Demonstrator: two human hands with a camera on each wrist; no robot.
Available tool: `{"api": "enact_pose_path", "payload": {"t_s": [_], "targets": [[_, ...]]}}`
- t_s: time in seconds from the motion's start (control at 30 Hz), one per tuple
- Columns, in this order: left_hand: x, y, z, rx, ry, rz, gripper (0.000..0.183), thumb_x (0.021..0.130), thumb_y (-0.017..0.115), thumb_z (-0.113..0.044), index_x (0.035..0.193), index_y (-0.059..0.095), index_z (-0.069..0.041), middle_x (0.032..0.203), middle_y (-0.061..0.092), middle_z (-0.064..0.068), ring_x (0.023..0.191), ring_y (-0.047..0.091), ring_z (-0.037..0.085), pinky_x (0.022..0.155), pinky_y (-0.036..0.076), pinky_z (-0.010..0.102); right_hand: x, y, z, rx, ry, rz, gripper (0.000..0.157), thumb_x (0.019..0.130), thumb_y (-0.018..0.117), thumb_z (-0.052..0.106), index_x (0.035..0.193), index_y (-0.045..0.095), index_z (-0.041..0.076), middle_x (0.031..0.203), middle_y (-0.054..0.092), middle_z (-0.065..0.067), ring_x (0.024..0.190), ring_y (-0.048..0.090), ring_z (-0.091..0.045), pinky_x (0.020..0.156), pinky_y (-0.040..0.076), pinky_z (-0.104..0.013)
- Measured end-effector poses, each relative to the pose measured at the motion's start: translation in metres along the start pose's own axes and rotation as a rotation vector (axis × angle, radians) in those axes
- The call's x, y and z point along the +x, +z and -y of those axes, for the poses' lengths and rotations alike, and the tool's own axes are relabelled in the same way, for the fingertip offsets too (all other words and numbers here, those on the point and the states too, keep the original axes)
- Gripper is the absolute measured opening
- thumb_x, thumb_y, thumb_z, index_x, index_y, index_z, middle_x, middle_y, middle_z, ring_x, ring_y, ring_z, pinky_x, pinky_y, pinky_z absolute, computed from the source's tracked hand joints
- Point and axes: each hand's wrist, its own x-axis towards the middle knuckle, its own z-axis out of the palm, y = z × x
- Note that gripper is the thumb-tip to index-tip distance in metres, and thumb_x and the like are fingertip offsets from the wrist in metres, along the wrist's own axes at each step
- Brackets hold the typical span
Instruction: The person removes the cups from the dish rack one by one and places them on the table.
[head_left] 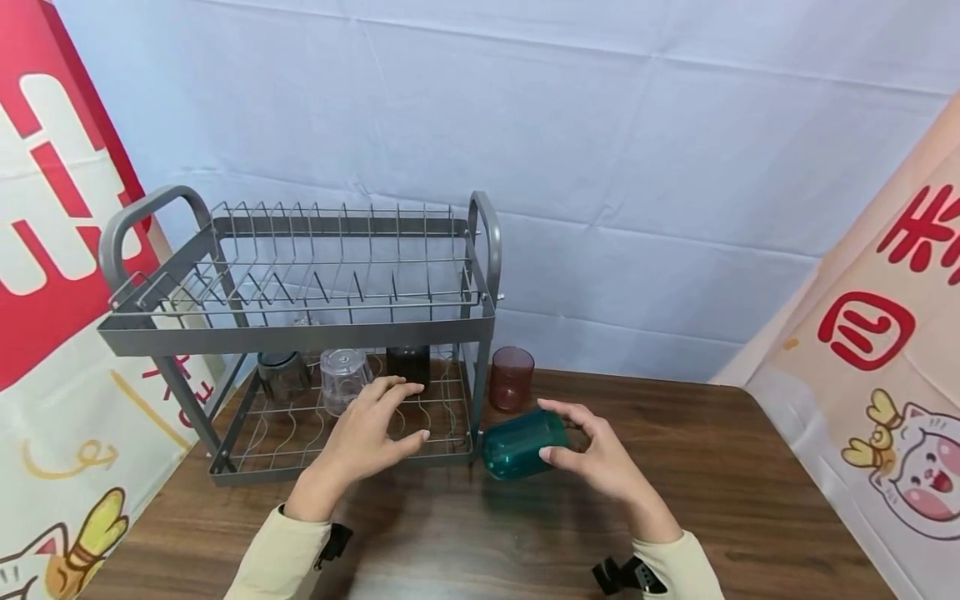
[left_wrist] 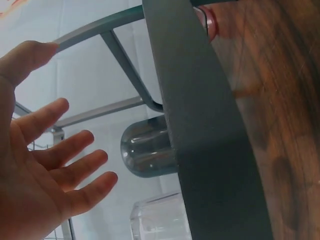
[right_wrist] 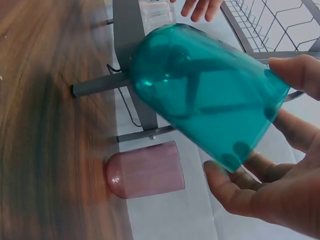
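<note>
My right hand (head_left: 600, 454) grips a teal see-through cup (head_left: 521, 446) by its rim end, thumb on one side and fingers on the other. The cup is tilted, its rounded base toward the rack's front right corner. In the right wrist view fingertips (right_wrist: 220, 175) curl at the cup's rim. My left hand (head_left: 371, 433) holds nothing, its fingers spread in front of the lower shelf. Close behind it are a dark cup (head_left: 408, 364) and a clear cup (head_left: 343, 379) inside the two-tier dish rack (head_left: 300, 340).
A pinkish-red cup (head_left: 512, 382) stands on the wooden table (head_left: 675, 483) beside the rack's right side. A grey see-through cup (head_left: 283, 377) sits upside down at the lower shelf's left. The upper tier has rows of upright wires. A pale cloth (head_left: 637, 208) hangs behind.
</note>
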Motion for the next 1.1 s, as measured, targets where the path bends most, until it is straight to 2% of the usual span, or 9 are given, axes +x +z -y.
{"api": "enact_pose_path", "payload": {"t_s": [0.13, 0.4, 0.67, 0.87, 1.1], "targets": [[0.004, -0.003, 0.002, 0.007, -0.036, 0.029, 0.058, 0.074, 0.075, -0.036, 0.124, 0.058, -0.014, 0.124, 0.050, 0.015, 0.106, 0.052, 0.035, 0.078, 0.045, 0.051, 0.003, -0.002, -0.002, -0.009, 0.006, 0.010, 0.053, 0.079, 0.073, 0.006, 0.128, 0.054, 0.003, 0.123, 0.050, -0.018, 0.100, 0.053, -0.036, 0.071, 0.051, -0.037], [0.014, -0.008, 0.002, 0.035, -0.067, 0.060, 0.057, 0.076, 0.074, -0.035, 0.125, 0.057, -0.014, 0.123, 0.049, 0.016, 0.103, 0.052, 0.034, 0.077, 0.045, 0.050, 0.012, -0.006, -0.002, -0.153, 0.063, 0.017, 0.050, 0.078, 0.074, 0.013, 0.126, 0.058, 0.014, 0.125, 0.048, -0.014, 0.088, 0.055, -0.027, 0.069, 0.049, -0.037], [0.027, -0.011, 0.001, 0.049, -0.101, 0.109, 0.053, 0.078, 0.072, -0.032, 0.124, 0.057, -0.012, 0.123, 0.048, 0.016, 0.107, 0.049, 0.035, 0.080, 0.044, 0.051, 0.025, -0.009, -0.005, -0.317, 0.069, -0.002, 0.050, 0.077, 0.074, 0.017, 0.125, 0.059, 0.015, 0.123, 0.049, -0.011, 0.107, 0.049, -0.032, 0.083, 0.042, -0.053], [0.037, -0.016, 0.003, 0.096, -0.120, 0.138, 0.052, 0.079, 0.072, -0.030, 0.125, 0.056, -0.011, 0.123, 0.048, 0.019, 0.108, 0.049, 0.038, 0.081, 0.043, 0.052, 0.034, -0.010, -0.009, -0.375, 0.076, -0.003, 0.050, 0.077, 0.074, 0.018, 0.125, 0.059, 0.013, 0.122, 0.049, -0.015, 0.108, 0.048, -0.035, 0.082, 0.042, -0.055], [0.047, -0.017, 0.002, 0.168, -0.184, 0.175, 0.055, 0.080, 0.070, -0.035, 0.127, 0.055, -0.012, 0.125, 0.049, 0.021, 0.111, 0.046, 0.040, 0.082, 0.042, 0.054, 0.043, -0.012, -0.015, -0.413, 0.105, -0.011, 0.050, 0.077, 0.074, 0.017, 0.125, 0.059, 0.013, 0.121, 0.049, -0.016, 0.110, 0.044, -0.037, 0.083, 0.040, -0.057]]}}
